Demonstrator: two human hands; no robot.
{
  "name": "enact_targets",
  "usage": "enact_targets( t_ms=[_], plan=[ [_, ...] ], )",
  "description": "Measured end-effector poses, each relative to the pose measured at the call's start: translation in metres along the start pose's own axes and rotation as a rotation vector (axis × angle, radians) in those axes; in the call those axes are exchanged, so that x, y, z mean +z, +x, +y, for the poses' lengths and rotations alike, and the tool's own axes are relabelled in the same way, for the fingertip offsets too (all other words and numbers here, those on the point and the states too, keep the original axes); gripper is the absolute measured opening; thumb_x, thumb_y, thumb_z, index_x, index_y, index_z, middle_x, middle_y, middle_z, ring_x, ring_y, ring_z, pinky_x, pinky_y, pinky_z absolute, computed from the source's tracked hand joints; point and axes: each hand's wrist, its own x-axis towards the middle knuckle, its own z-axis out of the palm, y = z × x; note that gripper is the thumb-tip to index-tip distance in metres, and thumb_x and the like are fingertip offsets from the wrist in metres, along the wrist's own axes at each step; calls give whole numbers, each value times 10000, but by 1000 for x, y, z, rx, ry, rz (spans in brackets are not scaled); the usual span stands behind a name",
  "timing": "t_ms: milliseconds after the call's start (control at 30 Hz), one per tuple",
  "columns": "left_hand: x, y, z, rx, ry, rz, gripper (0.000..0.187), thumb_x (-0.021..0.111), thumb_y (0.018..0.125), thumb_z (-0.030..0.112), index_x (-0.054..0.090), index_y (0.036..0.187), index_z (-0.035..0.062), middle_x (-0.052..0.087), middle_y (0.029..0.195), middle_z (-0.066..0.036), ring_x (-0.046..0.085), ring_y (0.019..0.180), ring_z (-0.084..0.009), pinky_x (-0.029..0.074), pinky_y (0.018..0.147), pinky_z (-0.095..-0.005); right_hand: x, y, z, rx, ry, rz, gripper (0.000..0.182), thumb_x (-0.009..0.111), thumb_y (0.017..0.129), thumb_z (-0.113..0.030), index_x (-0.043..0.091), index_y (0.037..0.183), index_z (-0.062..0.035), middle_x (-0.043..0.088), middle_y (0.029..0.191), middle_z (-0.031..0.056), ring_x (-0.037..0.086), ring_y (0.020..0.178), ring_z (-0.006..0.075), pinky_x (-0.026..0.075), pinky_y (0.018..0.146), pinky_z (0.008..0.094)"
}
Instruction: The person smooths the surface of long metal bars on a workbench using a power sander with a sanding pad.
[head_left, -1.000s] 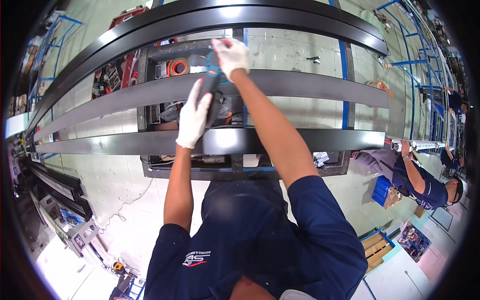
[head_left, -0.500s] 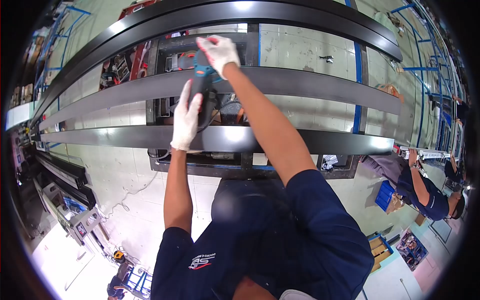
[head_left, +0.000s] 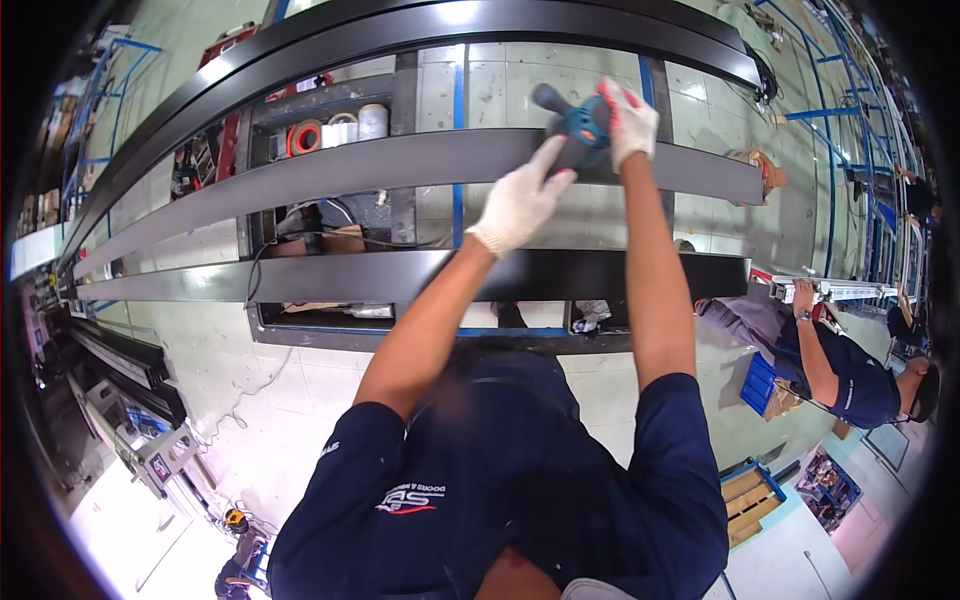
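Gloved left hand [head_left: 518,207], thumb and fingers parted, clasps the dark end of a blue power tool [head_left: 586,126] at one o'clock; gloved right hand [head_left: 632,122] curls round its head; beneath, a grey bar [head_left: 400,165]; another person [head_left: 855,372] at three o'clock

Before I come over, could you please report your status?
Left hand and right hand on the teal tool; tool over the grey bar, contact unclear; cardboard near that bar's right end.

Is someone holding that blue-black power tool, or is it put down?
Held: the white-gloved right hand grips the blue-black power tool at one side, and the white-gloved left hand holds it at the other.
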Motion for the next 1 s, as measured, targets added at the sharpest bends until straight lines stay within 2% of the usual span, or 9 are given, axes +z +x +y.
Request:
enact_targets(
  t_ms=[100,133,200,267,367,567,800,867,1000],
  plan=[
    [69,26,37,65,75,-69,688,638,1117,482,492,1707,159,811,1086,-223,798,1043,-419,603,933,-511,-86,22,-9,19,-275,302,514,903,961,-518,896,1105,-24,807,914,6,688,858,98,551,809,290],
    [87,35,51,89,104,-89,687,626,1122,500,485,1706,168,809,1126,-246,787,1074,-457,600,945,-544,-114,33,-20,172,-371,294,552,912,937,-553,898,1142,-40,807,862,42,713,816,126,573,796,316],
    [122,53,71,103,142,-129,653,606,1121,500,490,1688,197,797,1149,-280,767,1100,-505,597,959,-591,-155,37,-37,-33,-905,324,525,734,1024,-598,899,1143,-114,846,970,196,830,934,362,620,900,467],
    [145,62,87,103,173,-178,638,596,1121,505,494,1679,213,792,1159,-295,761,1113,-525,597,967,-614,-190,64,-23,41,-960,307,530,652,1052,-599,901,1144,-141,844,1101,224,814,1078,434,609,970,494],
    [164,70,97,115,214,-201,652,591,1121,521,493,1678,198,796,1143,-295,767,1112,-514,601,968,-610,-210,75,-13,215,-780,267,517,653,1033,-580,897,1175,-147,834,1183,242,795,1170,442,596,1016,503],
    [132,43,73,83,183,-228,695,585,1138,547,465,1691,143,810,1142,-255,769,1091,-496,594,936,-573,-174,54,-20,250,-894,158,523,687,971,-550,875,1190,-114,818,1213,261,778,1205,468,595,1029,510],
    [41,-33,17,-18,102,-151,656,668,1128,482,541,1666,129,834,1131,-196,829,1047,-378,618,937,-444,-71,-40,-38,99,-699,75,510,739,958,-539,841,1049,-48,792,1064,290,767,1050,503,594,922,532],
    [8,-56,3,-101,9,-142,659,674,1113,518,560,1648,150,814,1172,-253,788,1105,-469,606,942,-527,-34,-62,-28,24,-649,100,500,744,952,-531,839,1024,-45,796,1043,279,769,1029,497,592,914,528],
    [-68,-106,-18,-93,113,13,591,690,1120,474,609,1617,163,824,1119,-213,804,1077,-426,607,948,-482,65,-111,-35,17,-594,7,512,717,976,-560,862,1004,-70,805,1031,269,781,1013,480,600,922,518]
  ],
)
